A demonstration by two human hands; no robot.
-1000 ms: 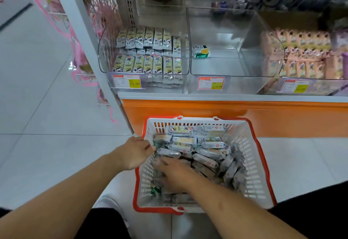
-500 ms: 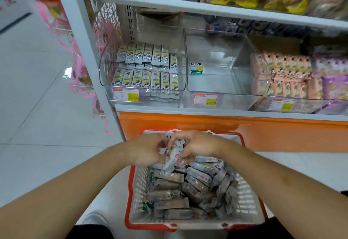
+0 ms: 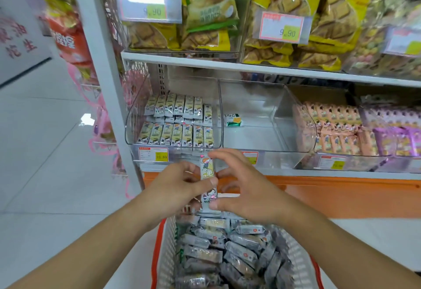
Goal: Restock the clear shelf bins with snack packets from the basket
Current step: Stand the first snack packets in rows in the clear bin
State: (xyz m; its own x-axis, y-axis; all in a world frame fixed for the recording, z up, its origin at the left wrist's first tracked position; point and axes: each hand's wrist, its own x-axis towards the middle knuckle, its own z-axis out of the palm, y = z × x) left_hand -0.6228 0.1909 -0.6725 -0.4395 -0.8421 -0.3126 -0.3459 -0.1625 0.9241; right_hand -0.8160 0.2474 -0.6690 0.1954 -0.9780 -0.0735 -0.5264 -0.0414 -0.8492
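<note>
Both hands meet at frame centre on one snack packet [image 3: 207, 181], held upright above the basket [image 3: 167, 254]. Left hand [image 3: 176, 186] grips it from 9 o'clock, thumb across its middle. Right hand [image 3: 245, 188] pinches it from 3 o'clock, a finger on the top end, thumb on the bottom end.

Basket sits at 6 o'clock, white mesh with orange rim, holding a pile of similar packets [image 3: 227, 250].

Left clear bin [image 3: 134, 115] at 11 o'clock holds two rows of upright packets. Middle clear bin [image 3: 296, 111], at 12 to 1 o'clock, holds a single green packet [image 3: 232, 120] near its back left. Pink packets [image 3: 330, 127] fill the bin at 2 o'clock. Bagged pastries [image 3: 296, 15] on the shelf above.
</note>
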